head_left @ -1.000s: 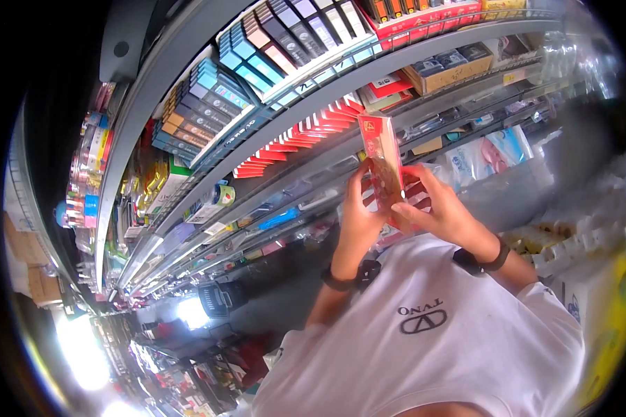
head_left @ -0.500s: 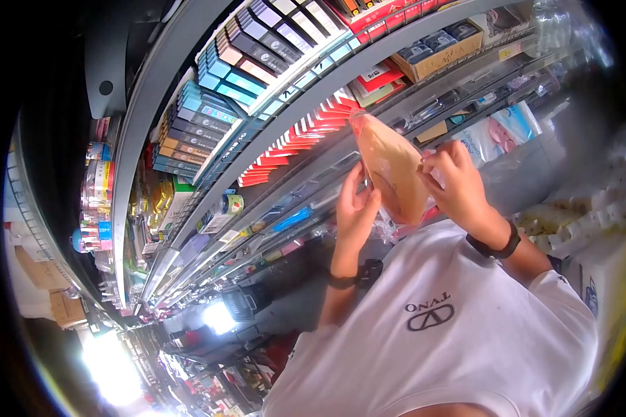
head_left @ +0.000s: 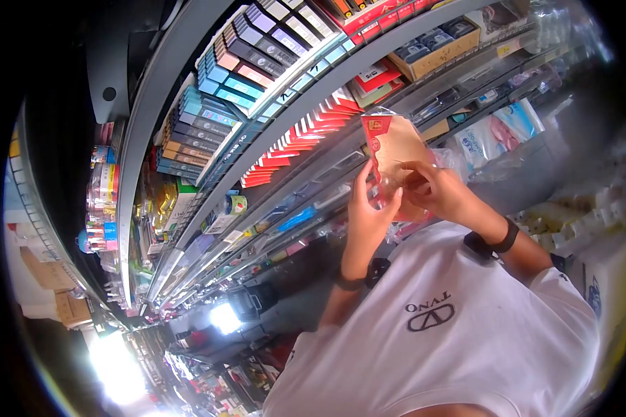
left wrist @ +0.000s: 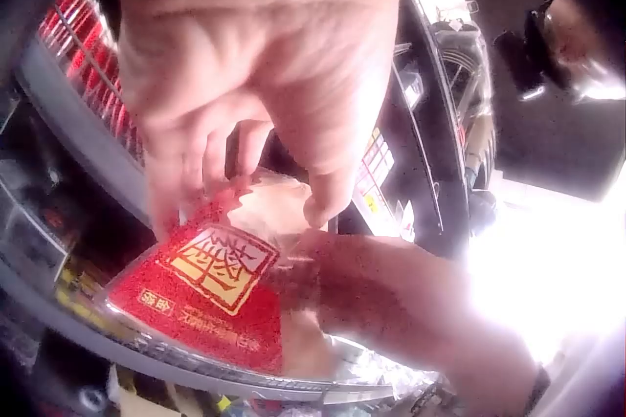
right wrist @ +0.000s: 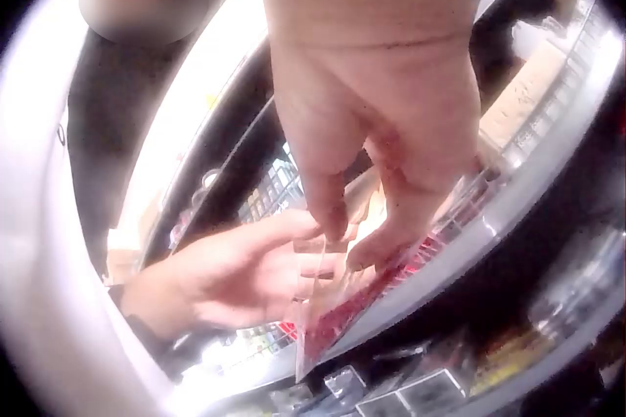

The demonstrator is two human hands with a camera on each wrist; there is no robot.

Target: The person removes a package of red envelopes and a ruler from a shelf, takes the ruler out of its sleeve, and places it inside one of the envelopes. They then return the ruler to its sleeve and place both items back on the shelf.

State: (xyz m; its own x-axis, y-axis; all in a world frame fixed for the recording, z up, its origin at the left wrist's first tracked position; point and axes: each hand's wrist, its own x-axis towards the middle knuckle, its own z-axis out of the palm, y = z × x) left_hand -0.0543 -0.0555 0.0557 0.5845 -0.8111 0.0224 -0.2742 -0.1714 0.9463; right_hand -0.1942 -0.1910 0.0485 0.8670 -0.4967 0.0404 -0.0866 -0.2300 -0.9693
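Observation:
A flat red and tan paper packet (head_left: pixel 396 139) in a clear plastic sleeve is held up before the chest in the head view. My left hand (head_left: pixel 366 219) grips its left edge, thumb in front and fingers behind. Across the packet's face reaches my right hand (head_left: pixel 453 198), its fingers bent and pinching at the middle. The left wrist view shows a red corner with a gold-framed emblem (left wrist: pixel 223 268) and printed characters. From the right wrist, thumb and forefinger close on the packet (right wrist: pixel 337 324), and the left hand (right wrist: pixel 249 275) supports it from the other side.
Grey shelving curves across the back, with blue and dark boxes (head_left: pixel 264 45) on the upper shelf. Below them stands a row of red packets (head_left: pixel 302 135). A cardboard tray (head_left: pixel 435 52) of dark packs sits farther right, above a plastic-wrapped pack (head_left: pixel 501 135).
The packet has turned from nearly edge-on to a broad tan side, then to its red-cornered face. My right hand has moved from the packet's right edge inward across its face.

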